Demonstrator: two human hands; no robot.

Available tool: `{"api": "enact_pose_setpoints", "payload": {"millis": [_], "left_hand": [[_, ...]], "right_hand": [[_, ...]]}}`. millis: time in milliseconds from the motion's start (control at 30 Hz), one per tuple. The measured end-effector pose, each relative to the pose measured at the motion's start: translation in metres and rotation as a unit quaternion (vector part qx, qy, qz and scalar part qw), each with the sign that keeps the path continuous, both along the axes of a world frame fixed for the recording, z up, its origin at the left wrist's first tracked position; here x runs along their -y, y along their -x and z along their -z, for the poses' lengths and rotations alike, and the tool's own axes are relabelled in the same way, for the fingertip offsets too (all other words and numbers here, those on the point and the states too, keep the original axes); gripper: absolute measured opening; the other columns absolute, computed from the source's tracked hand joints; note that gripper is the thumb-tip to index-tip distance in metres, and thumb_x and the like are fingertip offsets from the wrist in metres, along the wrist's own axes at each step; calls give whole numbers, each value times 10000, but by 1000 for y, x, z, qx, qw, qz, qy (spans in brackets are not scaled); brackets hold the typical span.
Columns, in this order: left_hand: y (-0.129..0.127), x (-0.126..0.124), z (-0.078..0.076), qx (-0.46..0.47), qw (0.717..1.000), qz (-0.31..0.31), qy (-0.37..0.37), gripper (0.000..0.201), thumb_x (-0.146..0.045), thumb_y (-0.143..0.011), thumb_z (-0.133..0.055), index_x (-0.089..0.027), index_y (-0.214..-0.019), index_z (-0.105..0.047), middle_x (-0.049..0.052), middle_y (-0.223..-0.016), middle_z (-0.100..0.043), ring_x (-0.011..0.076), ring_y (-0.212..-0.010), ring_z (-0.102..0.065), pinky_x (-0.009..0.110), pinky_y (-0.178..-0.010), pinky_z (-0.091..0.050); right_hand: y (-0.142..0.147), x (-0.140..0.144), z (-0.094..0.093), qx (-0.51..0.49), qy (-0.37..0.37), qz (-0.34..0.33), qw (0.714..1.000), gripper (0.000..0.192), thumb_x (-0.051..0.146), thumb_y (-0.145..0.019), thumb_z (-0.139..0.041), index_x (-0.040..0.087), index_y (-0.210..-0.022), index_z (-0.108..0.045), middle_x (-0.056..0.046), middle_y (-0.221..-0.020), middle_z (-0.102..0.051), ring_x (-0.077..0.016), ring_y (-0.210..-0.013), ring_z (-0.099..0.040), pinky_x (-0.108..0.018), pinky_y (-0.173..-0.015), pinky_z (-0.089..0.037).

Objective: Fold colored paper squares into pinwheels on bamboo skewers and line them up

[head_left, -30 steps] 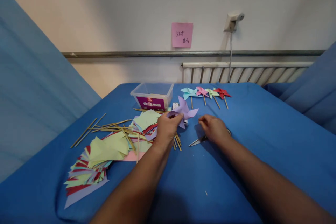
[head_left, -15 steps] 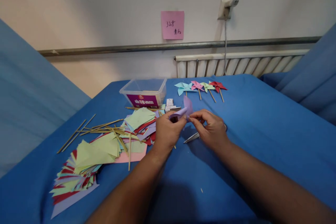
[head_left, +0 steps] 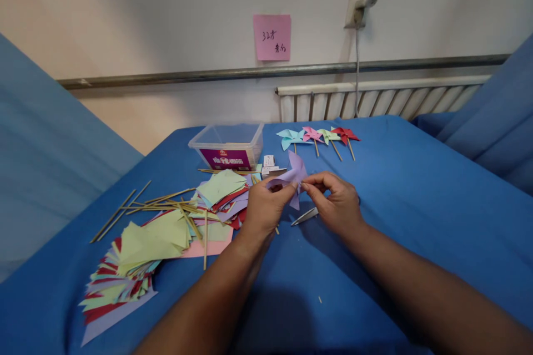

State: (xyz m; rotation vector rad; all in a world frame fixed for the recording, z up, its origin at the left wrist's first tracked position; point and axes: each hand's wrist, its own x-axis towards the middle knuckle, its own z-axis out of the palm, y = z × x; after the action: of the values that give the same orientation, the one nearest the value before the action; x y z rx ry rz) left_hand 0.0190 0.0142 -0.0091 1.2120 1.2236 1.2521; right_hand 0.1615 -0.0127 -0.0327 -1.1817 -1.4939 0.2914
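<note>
At your far left, loose wooden sticks (head_left: 120, 212) lie on the blue tabletop (head_left: 416, 216), and just right of them sits a spread pile of coloured paper squares (head_left: 141, 255), with a second heap (head_left: 222, 191) beyond it and more sticks crossing between the two. Behind that heap stands a clear plastic box (head_left: 228, 147) with a purple label. Your left hand (head_left: 264, 208) comes next, its grip pinched shut on the lilac paper pinwheel (head_left: 291, 177), which you hold just above the tabletop near the middle. Your right hand (head_left: 337, 205) meets it from the other side, fingertips closed on the pinwheel's right edge, so both hands touch the same piece. Under your right hand a pair of scissors (head_left: 305, 216) lies flat, the blade tips poking out toward the left. Farther back and to the right, four finished pinwheels (head_left: 318, 136) on sticks lie in a row, light blue, pink, green and red.
</note>
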Motion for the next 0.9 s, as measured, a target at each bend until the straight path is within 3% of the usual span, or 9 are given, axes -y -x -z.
{"api": "enact_pose_setpoints", "payload": {"millis": [500,733,900], "left_hand": [[-2,10,-6,-93,993,-15,-71,158,-296,-621,-762,-163,-704,-737,-5,-577,-615,127,-550,-506,229,-524,-361],[-4,15,-7,-140,982,-23,-128,81,-253,-677,-709,-189,-727,-718,-13,-665,-653,139,-645,-556,231,-631,-412],[-4,15,-4,-130,983,-21,-131,97,-242,-662,-717,-187,-742,-710,-14,-688,-667,145,-674,-579,237,-668,-426]], "right_hand": [[1,1,0,21,-18,-4,1000,88,244,-852,-604,212,-823,-681,-6,-765,-689,-141,-679,-621,-272,-666,-497],[1,1,-4,10,-28,1,1000,70,235,-833,-600,224,-826,-669,-69,-1153,-646,-207,-1094,-605,-376,-949,-460],[2,1,-4,3,-2,-20,1000,59,251,-834,-601,228,-797,-641,-29,-901,-707,-199,-889,-644,-375,-857,-467]]}}
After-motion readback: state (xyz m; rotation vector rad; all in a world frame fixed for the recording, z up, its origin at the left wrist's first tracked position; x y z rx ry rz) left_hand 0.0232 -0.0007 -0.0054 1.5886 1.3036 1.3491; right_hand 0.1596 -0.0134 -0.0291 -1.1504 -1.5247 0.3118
